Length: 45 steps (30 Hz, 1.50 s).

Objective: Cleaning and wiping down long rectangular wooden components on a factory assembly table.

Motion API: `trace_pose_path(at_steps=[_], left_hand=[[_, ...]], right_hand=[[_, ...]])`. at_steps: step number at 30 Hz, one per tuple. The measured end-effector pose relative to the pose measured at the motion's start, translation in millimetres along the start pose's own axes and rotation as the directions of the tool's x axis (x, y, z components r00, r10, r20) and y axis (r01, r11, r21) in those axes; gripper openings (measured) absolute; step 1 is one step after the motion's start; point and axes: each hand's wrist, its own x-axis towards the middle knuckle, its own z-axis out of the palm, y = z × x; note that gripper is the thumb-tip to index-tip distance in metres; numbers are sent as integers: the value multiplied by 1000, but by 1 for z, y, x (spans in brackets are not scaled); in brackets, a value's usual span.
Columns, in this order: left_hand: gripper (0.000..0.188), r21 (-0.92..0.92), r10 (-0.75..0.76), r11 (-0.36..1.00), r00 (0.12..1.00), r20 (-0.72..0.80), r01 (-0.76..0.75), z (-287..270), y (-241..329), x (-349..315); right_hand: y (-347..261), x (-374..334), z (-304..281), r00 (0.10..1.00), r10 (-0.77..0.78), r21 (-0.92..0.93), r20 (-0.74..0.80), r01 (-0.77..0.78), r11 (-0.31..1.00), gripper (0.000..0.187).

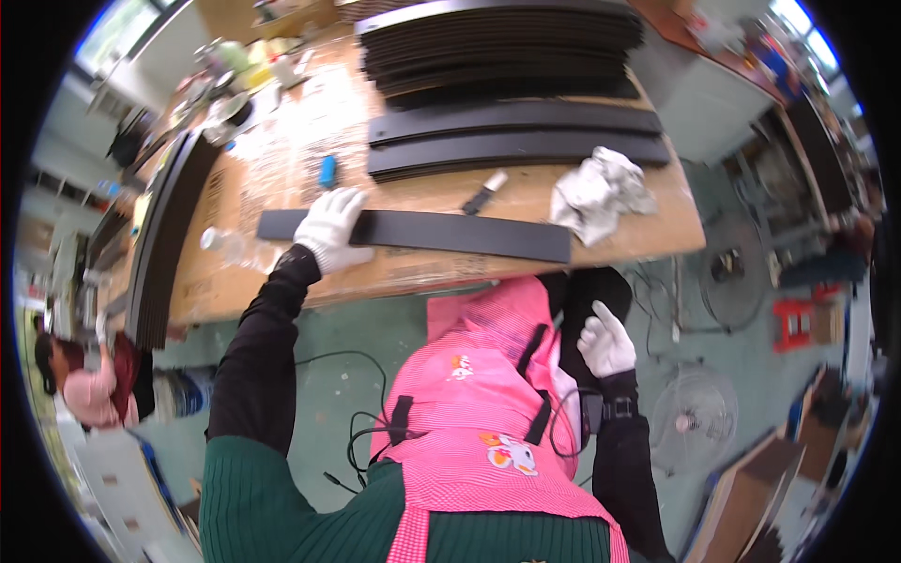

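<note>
A long, flat dark-grey board (460, 233) lies along the near edge of the worktable. My left hand (328, 231), in a white glove, spans the board near its left end, fingers over the far side and thumb at the near side. My right hand (606, 343), also gloved, is lowered beside my thigh, off the table; one finger points out, the others bend loosely, and nothing shows in it. Just beyond the board are a blue block-shaped item (328, 171), a small black-and-white tool (484, 192) and a crumpled white cloth (601, 195).
Stacks of dark boards (497, 47) fill the table's far side; another stack (169, 239) stands at its left. A clear plastic bottle (223, 242) lies near my left arm. Fans (694, 418), cables and a red stool (793, 322) are on the right. A co-worker (94, 380) is at far left.
</note>
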Motion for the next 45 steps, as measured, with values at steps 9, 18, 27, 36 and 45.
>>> trace_pose_path(at_steps=[9, 18, 27, 36, 45], left_hand=[[83, -132, -71, 987, 990, 119, 87, 20, -2, 17], [73, -227, 36, 973, 999, -28, -42, 45, -22, 12], [84, -54, 202, 973, 942, -267, -224, 51, -35, -5], [64, 126, 428, 898, 772, -470, -421, -38, 85, 16], [70, 27, 565, 779, 682, -464, -626, -38, 159, 35]], right_hand=[[3, -5, 0, 997, -45, 21, -59, 47, 999, 40], [-1, -2, 31, 998, 56, 33, 24, -57, 998, 16], [7, 12, 7, 974, 32, 100, 226, -56, 993, 29], [5, 16, 17, 938, 56, 63, 342, -82, 995, 11], [-7, -62, 77, 875, -474, 279, -97, 481, 831, 70]])
